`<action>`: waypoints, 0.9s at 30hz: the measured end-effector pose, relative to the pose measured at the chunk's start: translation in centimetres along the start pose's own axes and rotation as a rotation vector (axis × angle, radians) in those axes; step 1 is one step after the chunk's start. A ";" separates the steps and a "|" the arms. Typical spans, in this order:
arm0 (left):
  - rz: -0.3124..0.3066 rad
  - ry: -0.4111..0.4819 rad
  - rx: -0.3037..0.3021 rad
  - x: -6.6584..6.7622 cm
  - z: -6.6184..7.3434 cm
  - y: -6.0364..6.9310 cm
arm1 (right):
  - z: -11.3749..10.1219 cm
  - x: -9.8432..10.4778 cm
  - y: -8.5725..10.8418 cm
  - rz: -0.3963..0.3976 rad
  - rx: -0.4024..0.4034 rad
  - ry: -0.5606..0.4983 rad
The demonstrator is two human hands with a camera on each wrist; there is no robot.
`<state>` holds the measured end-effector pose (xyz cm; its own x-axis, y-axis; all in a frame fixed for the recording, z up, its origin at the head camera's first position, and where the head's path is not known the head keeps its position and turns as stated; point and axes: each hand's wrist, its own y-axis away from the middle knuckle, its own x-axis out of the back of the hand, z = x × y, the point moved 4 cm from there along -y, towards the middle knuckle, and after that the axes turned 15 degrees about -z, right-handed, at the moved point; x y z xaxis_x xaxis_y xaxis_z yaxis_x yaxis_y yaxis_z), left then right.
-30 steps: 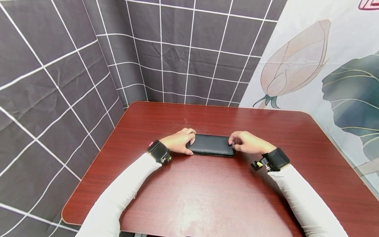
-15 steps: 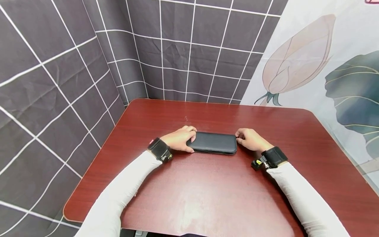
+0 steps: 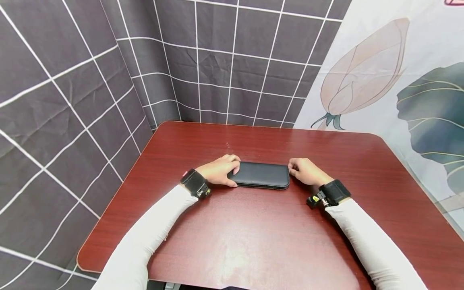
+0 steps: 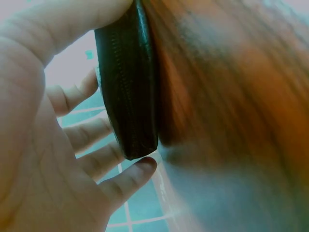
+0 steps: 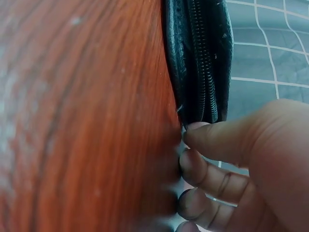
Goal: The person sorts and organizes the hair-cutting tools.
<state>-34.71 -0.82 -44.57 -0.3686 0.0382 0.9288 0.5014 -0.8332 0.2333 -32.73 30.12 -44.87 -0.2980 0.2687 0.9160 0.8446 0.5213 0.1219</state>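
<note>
A flat black zip wallet [image 3: 262, 175] lies on the table, its long side running left to right. My left hand [image 3: 220, 170] holds its left end, thumb along the near side and fingers at the far side; the left wrist view shows the stitched edge of the wallet [image 4: 128, 87] between them. At the other end, my right hand [image 3: 307, 170] has its fingers curled and pinches at the corner. In the right wrist view a zipper [image 5: 202, 63] runs along the wallet's edge down to the thumb tip. The zipper's pull is hidden behind my fingers.
The reddish-brown wooden table [image 3: 232, 225] stretches around both hands. Behind it and to the left hangs a dark grey cloth with a white grid [image 3: 214, 64]. A pale floral cloth [image 3: 362, 80] hangs at the right.
My right hand has moved right, from over the wallet's right end to just beside its edge, where it pinches. My left hand keeps its hold. The last half second shows almost no movement.
</note>
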 end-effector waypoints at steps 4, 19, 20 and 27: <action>-0.008 0.001 0.007 -0.1 -0.1 0.0 | 0.0 -0.1 -0.1 -0.003 0.017 -0.001; -0.018 -0.002 0.009 -0.1 -0.1 0.0 | 0.1 0.0 -0.1 -0.026 0.017 -0.023; -0.020 -0.002 0.009 -0.1 -0.1 0.0 | 0.1 0.0 -0.1 -0.027 0.019 -0.027; -0.025 0.002 0.013 -0.2 -0.1 0.1 | 0.2 0.0 -0.1 -0.031 0.011 -0.034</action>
<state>-34.72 -0.98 -44.74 -0.3829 0.0580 0.9220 0.5021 -0.8247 0.2604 -32.89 30.28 -44.97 -0.3392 0.2791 0.8984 0.8296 0.5390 0.1458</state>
